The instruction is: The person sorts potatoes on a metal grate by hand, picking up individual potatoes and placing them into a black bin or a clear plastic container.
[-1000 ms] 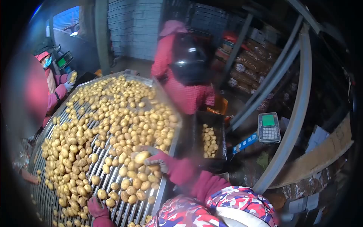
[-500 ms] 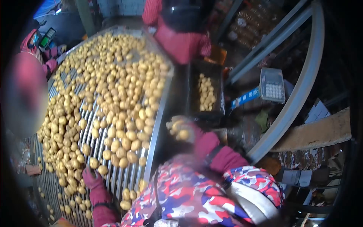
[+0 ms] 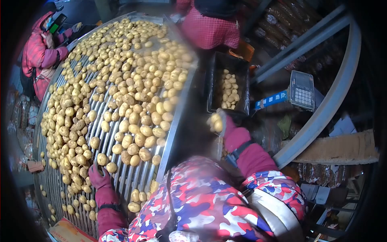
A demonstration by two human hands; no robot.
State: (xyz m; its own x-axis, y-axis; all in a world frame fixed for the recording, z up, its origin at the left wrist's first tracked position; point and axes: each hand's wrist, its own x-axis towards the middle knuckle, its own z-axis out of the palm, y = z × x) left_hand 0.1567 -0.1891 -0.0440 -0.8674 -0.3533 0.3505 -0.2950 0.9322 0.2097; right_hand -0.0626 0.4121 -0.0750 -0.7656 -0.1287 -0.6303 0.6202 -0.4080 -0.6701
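Observation:
Many pale yellow potatoes (image 3: pixel 141 121) lie over a sorting table of metal rollers (image 3: pixel 129 173). My left hand (image 3: pixel 99 177), in a dark pink glove, rests at the near side of the pile. Its thumb and fingers are apart, next to loose potatoes, and nothing shows in its grasp. Off the table's right edge, my right hand (image 3: pixel 226 124) grips potatoes (image 3: pixel 216 122), at least two of which show. It hangs just short of a black crate (image 3: pixel 209 90) lined with plastic, which has potatoes (image 3: pixel 230 90) inside.
Beside the crate is a scale display (image 3: pixel 301 90) with a keypad. A curved metal frame (image 3: pixel 322 121) rises at the right, with cardboard (image 3: pixel 338 148) behind it. One co-worker (image 3: pixel 40 56) stands at the far left, another (image 3: pixel 209 28) beyond the crate. A printed carton (image 3: pixel 68 232) sits at bottom left.
My right hand has moved right and up with the potatoes, closer to the crate. My left hand stays about where it was. The view has shifted, and the left co-worker now shows more fully.

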